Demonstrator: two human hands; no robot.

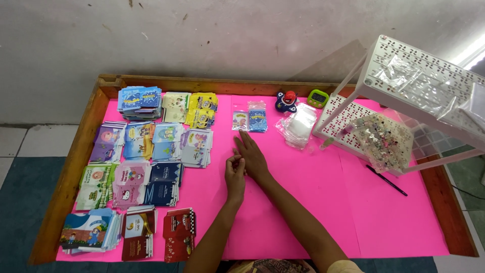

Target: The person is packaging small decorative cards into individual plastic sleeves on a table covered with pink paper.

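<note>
**Two hands meet at the middle of a pink bench**

The person's left hand point(235, 174) lies on the pink sheet point(323, 202) that covers the wooden bench point(76, 156), its fingers curled inward; whether anything small sits between the fingertips cannot be told. The right hand point(252, 156) lies flat and open just beside it, palm down, fingers stretched toward the far edge, and the two hands touch at the left one's knuckles.

Just beyond the right fingertips, apart from them, lie two small clear packets point(249, 119) side by side, one with a pale card inside and one with a blue card.

To the left of the hands, stacks of small printed envelopes point(146, 156) stand in rows: blue and yellow ones at the back, purple, pink and navy ones in the middle, dark red ones at the near edge.

To the right of the packets lies a loose heap of empty clear bags point(299, 124). Behind it sit a small blue and red toy figure point(286, 101) and a green digital timer point(318, 98). A white perforated rack point(404, 65) stands at the right end, with a bag of small mixed trinkets point(384, 141) on its lower shelf. A black pen point(386, 180) lies on the pink sheet in front of the rack.
</note>
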